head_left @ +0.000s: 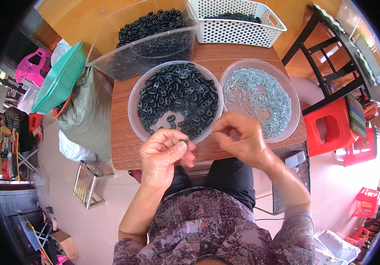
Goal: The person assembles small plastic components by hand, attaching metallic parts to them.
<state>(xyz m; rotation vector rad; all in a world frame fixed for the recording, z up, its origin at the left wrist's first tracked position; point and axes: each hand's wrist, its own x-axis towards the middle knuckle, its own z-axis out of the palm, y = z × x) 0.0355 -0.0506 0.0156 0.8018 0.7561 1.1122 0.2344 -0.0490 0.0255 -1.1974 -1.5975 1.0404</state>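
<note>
My left hand (160, 155) is raised over the near rim of a round clear tub (132, 104). Its thumb and fingers pinch a small black plastic piece (184, 141). Many black oval pieces (176, 86) with two holes each fill that tub, leaving part of its bottom bare. To the right, my right hand (242, 137) has its fingertips pressed together, level with the left hand and a little apart from it. Whatever may be between those fingertips is hidden. Beyond it, a second round tub (293, 88) contains small silvery screws (260, 97).
Both tubs stand on a brown wooden table (207, 152). Behind them are a large clear bin (154, 51) of black pieces and a white perforated basket (238, 33). A sack (88, 115) is at left, red stools (329, 126) at right, and a metal-framed stool (88, 183) on the floor.
</note>
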